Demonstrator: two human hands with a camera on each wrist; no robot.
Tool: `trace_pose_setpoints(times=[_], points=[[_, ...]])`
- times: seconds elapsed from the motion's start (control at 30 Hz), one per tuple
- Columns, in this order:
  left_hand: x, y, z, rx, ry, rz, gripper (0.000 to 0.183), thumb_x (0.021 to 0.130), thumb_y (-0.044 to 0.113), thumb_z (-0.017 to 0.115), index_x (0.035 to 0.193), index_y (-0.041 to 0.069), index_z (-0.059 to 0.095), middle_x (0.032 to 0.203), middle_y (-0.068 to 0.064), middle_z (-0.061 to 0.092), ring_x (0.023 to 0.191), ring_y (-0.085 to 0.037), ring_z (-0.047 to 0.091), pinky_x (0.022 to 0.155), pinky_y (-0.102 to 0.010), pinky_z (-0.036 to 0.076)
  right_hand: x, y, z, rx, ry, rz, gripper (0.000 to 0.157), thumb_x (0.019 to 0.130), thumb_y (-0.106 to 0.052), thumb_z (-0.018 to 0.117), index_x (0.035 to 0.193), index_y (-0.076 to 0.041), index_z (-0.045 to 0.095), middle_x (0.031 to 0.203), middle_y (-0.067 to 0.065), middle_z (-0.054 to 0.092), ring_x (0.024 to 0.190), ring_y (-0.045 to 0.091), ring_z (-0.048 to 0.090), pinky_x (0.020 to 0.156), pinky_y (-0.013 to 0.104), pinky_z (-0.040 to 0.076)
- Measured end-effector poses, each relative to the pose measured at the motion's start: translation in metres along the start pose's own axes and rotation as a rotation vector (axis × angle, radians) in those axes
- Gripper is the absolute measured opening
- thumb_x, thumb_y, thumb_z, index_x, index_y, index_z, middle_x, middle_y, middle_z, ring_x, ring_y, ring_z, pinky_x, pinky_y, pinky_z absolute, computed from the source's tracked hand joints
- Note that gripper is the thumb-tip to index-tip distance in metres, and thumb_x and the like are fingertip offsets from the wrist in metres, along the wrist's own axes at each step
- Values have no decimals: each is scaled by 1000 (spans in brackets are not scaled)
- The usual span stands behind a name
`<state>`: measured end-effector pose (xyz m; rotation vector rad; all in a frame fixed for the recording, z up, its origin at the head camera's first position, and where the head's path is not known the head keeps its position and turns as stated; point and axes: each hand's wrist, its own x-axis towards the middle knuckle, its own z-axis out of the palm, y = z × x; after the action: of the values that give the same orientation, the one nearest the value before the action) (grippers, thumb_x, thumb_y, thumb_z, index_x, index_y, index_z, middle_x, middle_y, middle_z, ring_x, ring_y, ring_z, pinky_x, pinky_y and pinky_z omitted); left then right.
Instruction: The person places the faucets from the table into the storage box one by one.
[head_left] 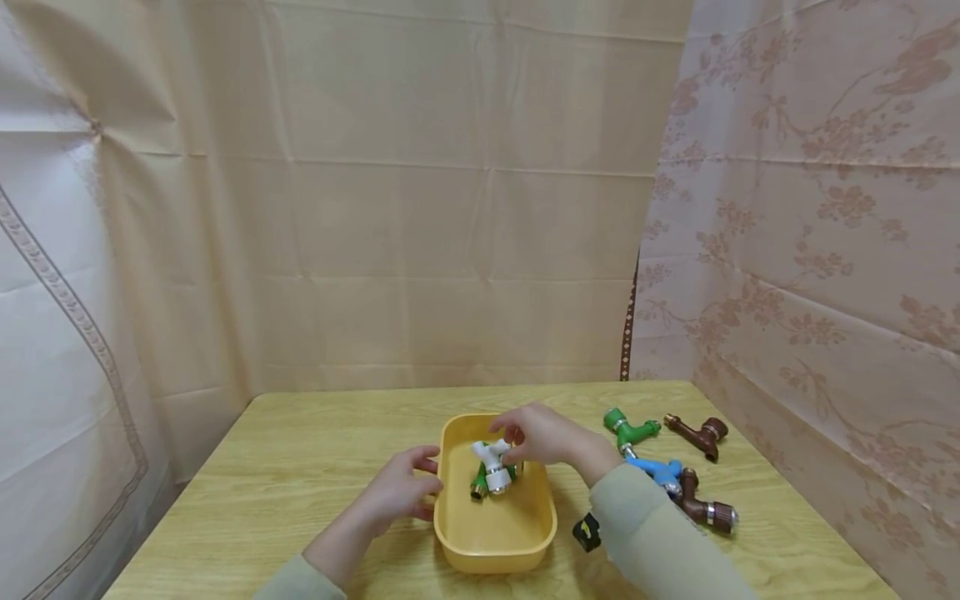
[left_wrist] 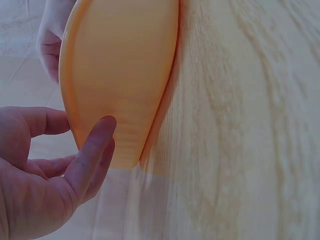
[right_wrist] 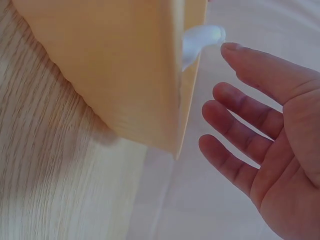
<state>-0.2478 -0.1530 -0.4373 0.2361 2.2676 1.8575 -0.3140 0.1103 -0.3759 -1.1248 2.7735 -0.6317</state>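
Observation:
A yellow plastic tub (head_left: 517, 521) stands on the table in the head view. Inside it, a white tap (head_left: 497, 477) lies over a green tap (head_left: 479, 485), which is partly covered. My left hand (head_left: 401, 487) is at the tub's left side with fingers loosely bent; in the left wrist view its fingertips are right at the outer wall. Over the tub's right rim hovers my right hand (head_left: 546, 435), close to the white tap. The right wrist view shows a gap between its thumb and the tap's white end (right_wrist: 202, 40), with nothing in the fingers.
On the table's right lie another green tap (head_left: 632, 431), a blue tap (head_left: 660, 472) and two brown taps, one farther back (head_left: 701, 437) and one nearer (head_left: 705, 510). A small black object (head_left: 587, 532) sits by the right sleeve. Curtains (head_left: 450, 208) hang behind the table.

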Motion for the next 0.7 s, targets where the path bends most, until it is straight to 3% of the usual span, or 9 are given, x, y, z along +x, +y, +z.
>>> trace_pose_setpoints(times=[0.23,0.7], points=[[0,0,0,1,3,1,68,88,-3,62,150,-12,35,131,-31,47,92,-33,67,66,-44,65,-7,4,-6,48,22,16,38,89,-17,80,125,-13,71,106,3,71,97,21,65,83,34,58],[-1,1,0,-6,-6,5,68,89,-3,61,150,-12,33,132,-33,46,95,-35,67,67,-45,65,-28,12,-28,46,115,17,42,91,-24,79,131,-13,68,113,-1,69,104,22,64,87,43,59]])
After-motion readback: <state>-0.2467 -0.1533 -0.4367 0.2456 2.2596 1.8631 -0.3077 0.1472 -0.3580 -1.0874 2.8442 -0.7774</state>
